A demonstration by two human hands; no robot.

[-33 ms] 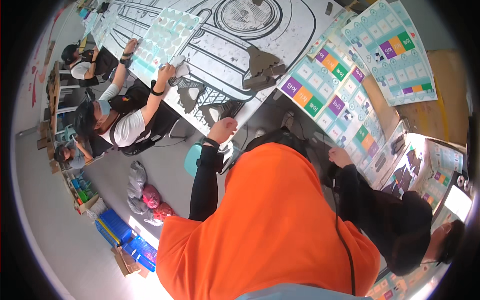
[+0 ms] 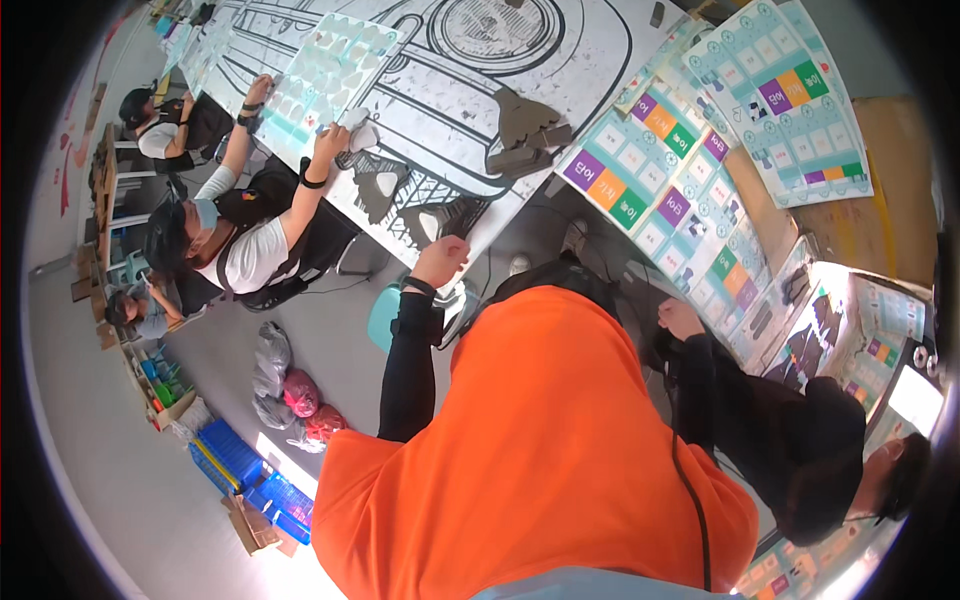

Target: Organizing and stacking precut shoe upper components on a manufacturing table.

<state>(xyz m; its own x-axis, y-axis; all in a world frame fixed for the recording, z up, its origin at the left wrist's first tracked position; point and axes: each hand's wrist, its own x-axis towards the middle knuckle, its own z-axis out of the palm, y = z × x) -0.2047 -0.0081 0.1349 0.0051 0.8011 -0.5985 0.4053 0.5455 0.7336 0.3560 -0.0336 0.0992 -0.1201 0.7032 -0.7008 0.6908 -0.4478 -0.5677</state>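
Observation:
My left hand (image 2: pixel 440 262), in a black sleeve with a wrist strap, hangs curled by the near edge of the table (image 2: pixel 495 225). Its fingers are closed, and whether they hold anything is hidden. Just beyond it lies a dark flat cut-out piece (image 2: pixel 455 215) with a pale middle. A similar dark piece (image 2: pixel 378 190) is farther left. Beyond my left hand, dark grey flat shaped pieces (image 2: pixel 525 125) sit in a pile. My right hand (image 2: pixel 681 319), also black-sleeved, is curled beside the printed sheets (image 2: pixel 655 215); its grip cannot be made out.
A masked co-worker (image 2: pixel 245 245) at the left works over a pale green sheet (image 2: pixel 325 85). Another person in black (image 2: pixel 815 450) is close at my right. Printed boards (image 2: pixel 780 100) lean at the far right. Bags (image 2: pixel 300 392) and blue crates (image 2: pixel 230 455) lie on the floor.
My left hand has shifted very slightly left, still curled. My right hand has barely moved. The pieces on the table lie as before.

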